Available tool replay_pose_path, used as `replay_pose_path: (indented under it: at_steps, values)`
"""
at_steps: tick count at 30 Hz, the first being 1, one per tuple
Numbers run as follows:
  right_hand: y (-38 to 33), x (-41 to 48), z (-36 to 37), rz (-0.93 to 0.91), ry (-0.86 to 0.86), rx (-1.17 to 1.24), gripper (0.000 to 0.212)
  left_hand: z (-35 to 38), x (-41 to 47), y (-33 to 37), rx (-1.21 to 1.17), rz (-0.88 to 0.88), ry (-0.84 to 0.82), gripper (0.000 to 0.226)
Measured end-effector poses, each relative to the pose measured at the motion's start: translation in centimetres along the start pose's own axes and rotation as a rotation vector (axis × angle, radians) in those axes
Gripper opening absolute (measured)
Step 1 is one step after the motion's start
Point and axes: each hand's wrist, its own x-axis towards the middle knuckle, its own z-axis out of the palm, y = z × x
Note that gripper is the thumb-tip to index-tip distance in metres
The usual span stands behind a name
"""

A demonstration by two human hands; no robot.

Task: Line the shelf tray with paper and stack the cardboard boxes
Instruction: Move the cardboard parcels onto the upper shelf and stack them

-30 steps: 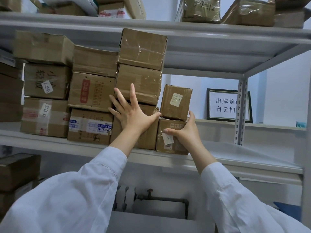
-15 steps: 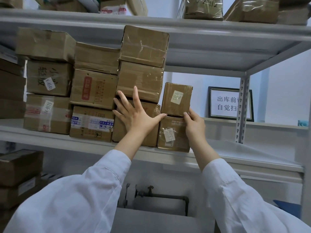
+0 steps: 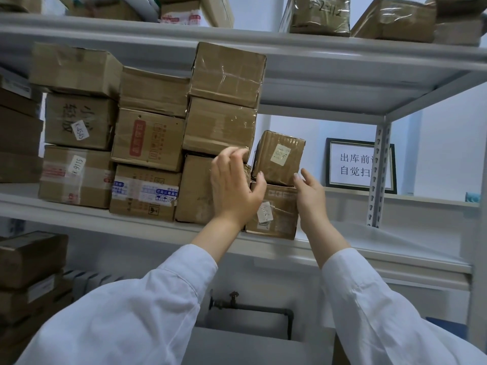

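While hovering at middle shelf [image 3: 369,264], neither hand grips anything. So, left hand [image 3: 234,191] loosely curled, empty, in front of big box [image 3: 195,191], 9 o'clock of small two-box pile. Then right hand [image 3: 312,201] relaxed, 3 o'clock of that pile, contact unclear tbh. Up there small top box [image 3: 280,156] sits tilted on lower small box [image 3: 276,214]. Further out at 3 o'clock, pale sheet [image 3: 395,238] covers shelf. Over at 9 o'clock, bigger cardboard boxes [image 3: 147,138] stacked.

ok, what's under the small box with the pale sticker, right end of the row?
A second small cardboard box with a white label, standing on the shelf. The left hand covers its left side; whether paper runs beneath it is hidden.
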Motion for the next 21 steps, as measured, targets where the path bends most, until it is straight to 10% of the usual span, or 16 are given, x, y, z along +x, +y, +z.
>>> replay_pose_path:
  at_steps: [7, 21]
  values:
    - [-0.4, -0.6, -0.8, -0.048, -0.203, -0.042, 0.04, 0.8, -0.3, 1.7, -0.117, -0.07, -0.176, 0.038]
    - [1.8, -4.8, -8.1, -0.067, -0.031, -0.116, 0.017, 1.0, -6.5, 5.6, -0.686, -0.669, -0.09, 0.011]
